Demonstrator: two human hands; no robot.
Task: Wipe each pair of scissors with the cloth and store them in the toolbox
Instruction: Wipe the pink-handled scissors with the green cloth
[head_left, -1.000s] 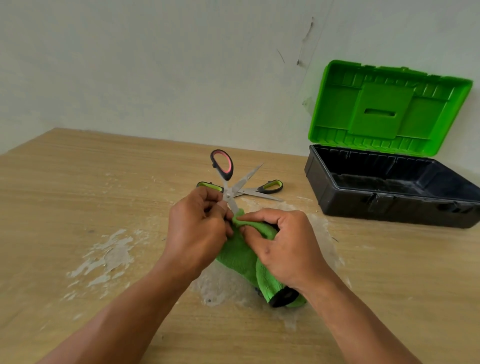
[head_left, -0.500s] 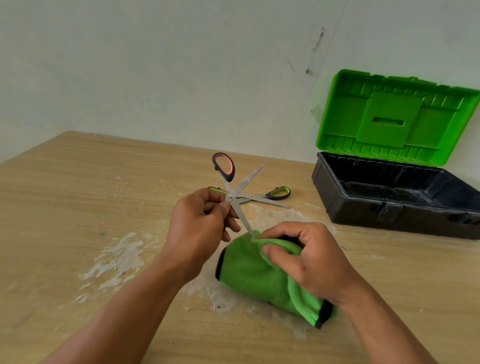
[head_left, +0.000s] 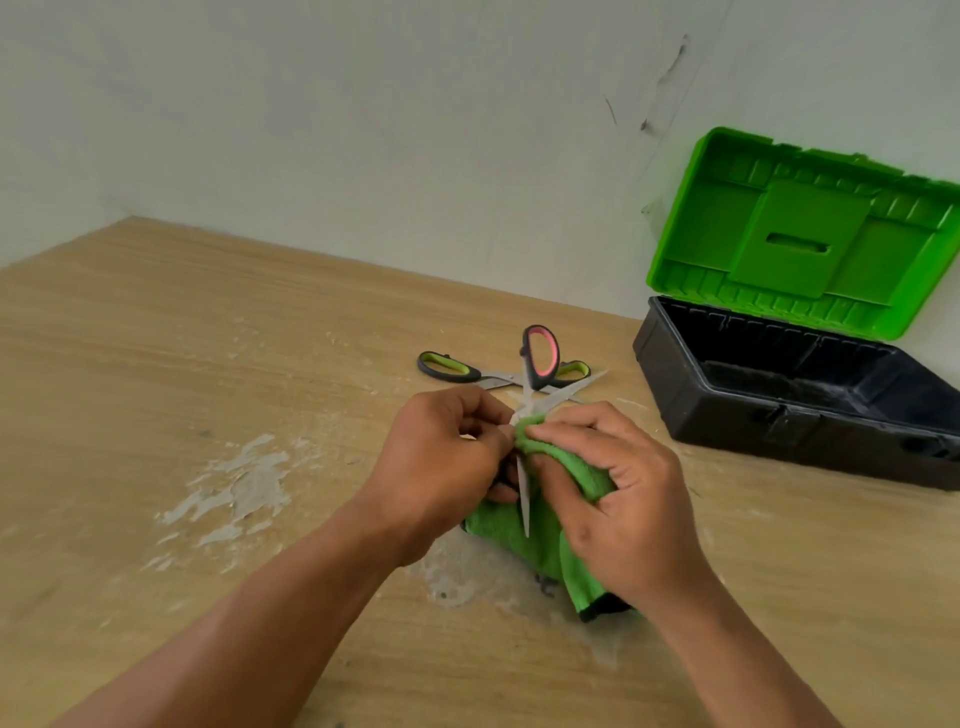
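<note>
- I see my left hand (head_left: 441, 457) in front of the toolbox (head_left: 779, 410), fingers closed on the spread pink-handled scissors (head_left: 535, 395).
- My right hand (head_left: 618, 499) pinches the green cloth (head_left: 550, 540) onto the scissors near the pivot; one blade points down over the cloth.
- A second pair of scissors (head_left: 467, 371), green-handled, lies on the worktop (head_left: 208, 364) just left of the toolbox.
- The toolbox stands open, its lid (head_left: 800, 234) up.

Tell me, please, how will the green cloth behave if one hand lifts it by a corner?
The green cloth will probably hang limp: it already folds and bunches under the right hand. It looks light, likely easy for one hand. Its fuzzy surface probably grips more than it slips, so it may drag on the table.
</note>
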